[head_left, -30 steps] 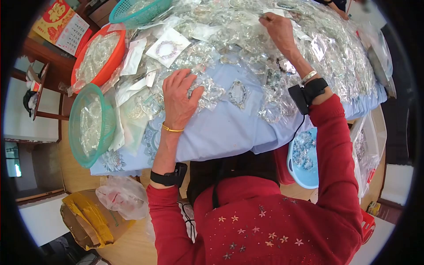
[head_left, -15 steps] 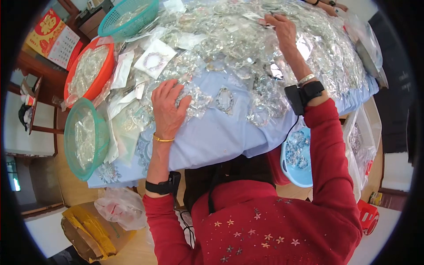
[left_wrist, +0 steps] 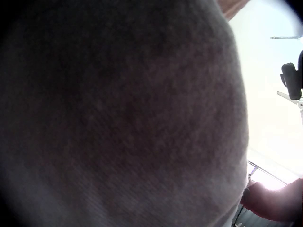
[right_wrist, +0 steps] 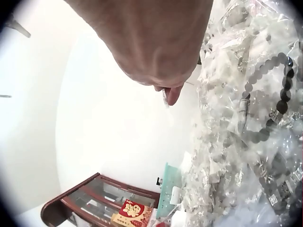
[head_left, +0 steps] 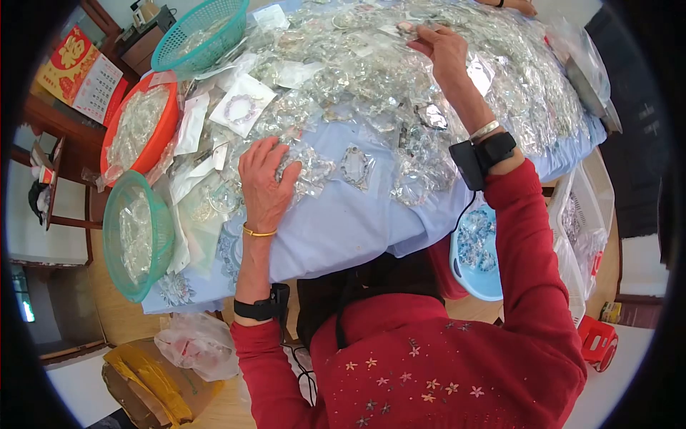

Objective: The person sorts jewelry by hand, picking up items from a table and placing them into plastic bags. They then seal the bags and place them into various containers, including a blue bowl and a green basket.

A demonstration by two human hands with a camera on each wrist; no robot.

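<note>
In the head view, the left hand (head_left: 266,182) rests palm down on clear packets (head_left: 311,171) near the cloth's front edge, fingers loosely bent. Beside it, a packeted bracelet (head_left: 354,168) lies on the blue cloth. Farther back, the right hand (head_left: 446,57) reaches over the heap of packets (head_left: 357,71), close to a small pinkish item (head_left: 406,27). The right wrist view shows a thin shiny packet edge (right_wrist: 165,97) pinched at the right hand's (right_wrist: 156,52) fingertips; its contents cannot be told. A dark beaded bracelet (right_wrist: 285,94) lies nearby. Blurred skin or fabric fills most of the left wrist view.
Left of the heap stand a red basket (head_left: 171,118) and two green ones (head_left: 168,236), (head_left: 161,61), all holding packets. A blue basin (head_left: 482,286) sits below the table's front edge, beside a white crate (head_left: 561,214). Another person's arm (head_left: 518,6) shows at the back.
The head view has shifted. Against the heap, the right hand moved rightward from its earliest position, then stayed nearly in place. The left hand remains on the same packets.
</note>
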